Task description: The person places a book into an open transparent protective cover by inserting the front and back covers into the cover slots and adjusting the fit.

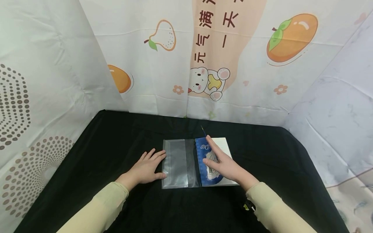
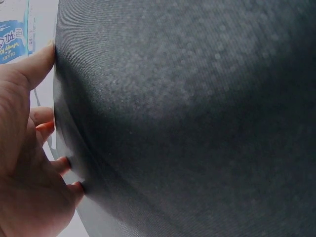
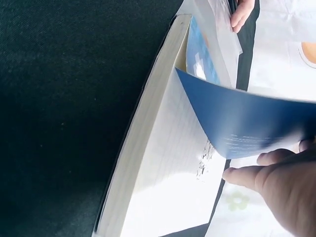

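Note:
On the black cloth lies an open notebook with white pages (image 1: 227, 179) and a blue printed front cover (image 1: 201, 165). A clear plastic sleeve (image 1: 177, 165) spreads out to its left. My left hand (image 1: 148, 168) rests on the sleeve's left edge with its fingers spread. Over the blue cover, my right hand (image 1: 222, 163) touches it with straight fingers and the thumb apart. In the right wrist view, the cover (image 3: 247, 113) stands raised and bent above the pages (image 3: 168, 163), and the right hand (image 3: 281, 182) is at its free edge, partly hidden behind it.
A black cloth (image 1: 131, 207) covers the table. White curtains with fruit prints (image 1: 175, 106) hang behind and at both sides. Beside the right sleeve (image 1: 271, 204) is a small dark thing with a yellow-green part (image 1: 246, 207).

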Demonstrator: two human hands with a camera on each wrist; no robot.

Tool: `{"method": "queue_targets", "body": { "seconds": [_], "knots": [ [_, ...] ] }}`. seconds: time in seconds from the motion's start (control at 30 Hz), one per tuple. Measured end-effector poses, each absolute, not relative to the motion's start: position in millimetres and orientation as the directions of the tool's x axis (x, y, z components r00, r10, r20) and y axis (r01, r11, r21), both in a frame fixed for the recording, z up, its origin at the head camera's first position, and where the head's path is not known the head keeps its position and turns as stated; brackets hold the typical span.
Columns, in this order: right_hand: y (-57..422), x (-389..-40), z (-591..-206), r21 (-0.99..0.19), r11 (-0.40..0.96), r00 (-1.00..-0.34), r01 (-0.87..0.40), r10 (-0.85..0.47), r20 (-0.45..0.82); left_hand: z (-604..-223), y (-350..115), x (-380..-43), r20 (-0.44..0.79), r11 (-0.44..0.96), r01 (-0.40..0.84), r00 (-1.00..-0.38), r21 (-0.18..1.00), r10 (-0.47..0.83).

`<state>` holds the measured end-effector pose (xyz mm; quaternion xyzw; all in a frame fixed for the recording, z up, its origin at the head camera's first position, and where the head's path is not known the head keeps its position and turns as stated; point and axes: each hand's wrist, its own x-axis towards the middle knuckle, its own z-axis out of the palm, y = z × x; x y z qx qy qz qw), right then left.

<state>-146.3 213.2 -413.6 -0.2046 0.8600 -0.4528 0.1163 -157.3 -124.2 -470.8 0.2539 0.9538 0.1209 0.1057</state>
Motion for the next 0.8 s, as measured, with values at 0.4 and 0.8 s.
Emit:
{"method": "queue_targets", "body": {
  "seconds": [0.4, 0.8],
  "knots": [
    [217, -146, -424, -0.83, 0.525, -0.887, -0.186, -0.452, -0.088, -472, -126, -157, -0.129, 0.837, 0.469, -0.846, 0.282, 0.518],
    [216, -149, -427, -0.792, 0.57, -0.871, -0.217, -0.48, -0.106, -470, -126, -157, -0.139, 0.835, 0.467, -0.843, 0.29, 0.52]
  ]
}}
